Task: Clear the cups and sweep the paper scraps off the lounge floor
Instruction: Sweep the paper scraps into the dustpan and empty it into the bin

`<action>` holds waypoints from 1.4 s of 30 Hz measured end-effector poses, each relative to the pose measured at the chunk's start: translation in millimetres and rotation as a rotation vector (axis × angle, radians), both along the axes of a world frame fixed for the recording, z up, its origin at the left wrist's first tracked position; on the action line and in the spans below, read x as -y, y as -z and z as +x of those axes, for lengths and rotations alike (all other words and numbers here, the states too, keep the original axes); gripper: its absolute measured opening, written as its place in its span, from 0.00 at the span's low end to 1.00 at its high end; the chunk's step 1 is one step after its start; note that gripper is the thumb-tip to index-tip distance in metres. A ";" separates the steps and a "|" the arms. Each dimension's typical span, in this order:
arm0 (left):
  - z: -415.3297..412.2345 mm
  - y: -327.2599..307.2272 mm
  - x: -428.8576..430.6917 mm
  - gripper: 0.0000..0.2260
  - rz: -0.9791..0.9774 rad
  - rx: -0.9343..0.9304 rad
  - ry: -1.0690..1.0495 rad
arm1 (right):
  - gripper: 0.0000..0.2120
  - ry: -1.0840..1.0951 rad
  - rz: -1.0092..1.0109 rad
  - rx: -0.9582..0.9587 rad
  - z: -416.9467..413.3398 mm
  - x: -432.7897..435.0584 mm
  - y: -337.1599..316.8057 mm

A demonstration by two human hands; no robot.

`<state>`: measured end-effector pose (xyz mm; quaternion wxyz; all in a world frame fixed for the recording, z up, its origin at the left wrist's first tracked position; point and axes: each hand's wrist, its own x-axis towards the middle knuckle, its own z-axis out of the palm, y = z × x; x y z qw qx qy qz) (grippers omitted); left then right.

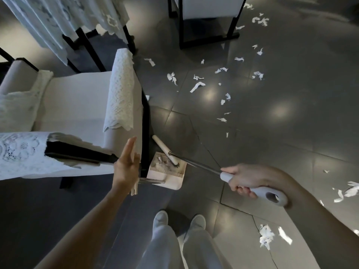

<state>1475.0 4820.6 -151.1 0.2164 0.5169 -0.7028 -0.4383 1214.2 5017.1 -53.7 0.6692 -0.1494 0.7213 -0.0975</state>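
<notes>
Head view. Floor [291, 152]: dark grey glossy tiles with thin joints, on which pale patches of reflected light are seen. Paper scraps [198, 86]: torn white pieces, scattered over the tiles from the upper right down the middle, with a denser clump [267, 236] at the lower right, near the person's right forearm. Armchair [77, 101]: white upholstery on a black frame, placed at the left, its arm draped with a lace cover [121, 84]. Second chair [209, 8]: white with black legs, set at the top edge, with scraps lying just beside it. Lace cloth [58, 16]: hung over a black frame at the upper left. Dustpan [171, 179]: cream, comb-toothed at its edge, stood on the floor just beside the armchair's black leg; grey dust and a few pieces are held in it. Broom [196, 165]: a long metal shaft with a white grip; its cream head [165, 150] is rested in the dustpan. Right hand [246, 179]: fingers are wrapped tightly round the white grip. Left hand [127, 166]: fingers are held straight and spread apart over the dustpan's metal handle [149, 181]; whether contact is made cannot be told. Pale shoes [160, 218] and light trousers are seen at the bottom.
</notes>
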 end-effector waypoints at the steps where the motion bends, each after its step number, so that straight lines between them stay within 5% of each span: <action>1: -7.7 -2.7 -0.7 0.25 -0.019 0.002 0.024 | 0.33 0.021 -0.020 -0.010 -6.1 -4.0 -3.2; 14: -173.2 -7.7 40.2 0.26 -0.022 0.112 0.374 | 0.35 0.387 -0.092 -0.235 -101.7 -20.3 7.1; 20: -220.3 8.8 89.5 0.33 0.065 0.056 0.444 | 0.19 0.403 0.008 -0.384 -152.5 11.2 46.5; 31: -247.5 7.1 144.1 0.27 0.187 -0.055 0.461 | 0.26 0.392 0.095 -0.121 -143.4 85.3 72.0; 42: -246.2 -5.1 137.0 0.25 0.071 -0.005 0.400 | 0.21 0.487 0.094 0.098 -187.5 85.9 -1.3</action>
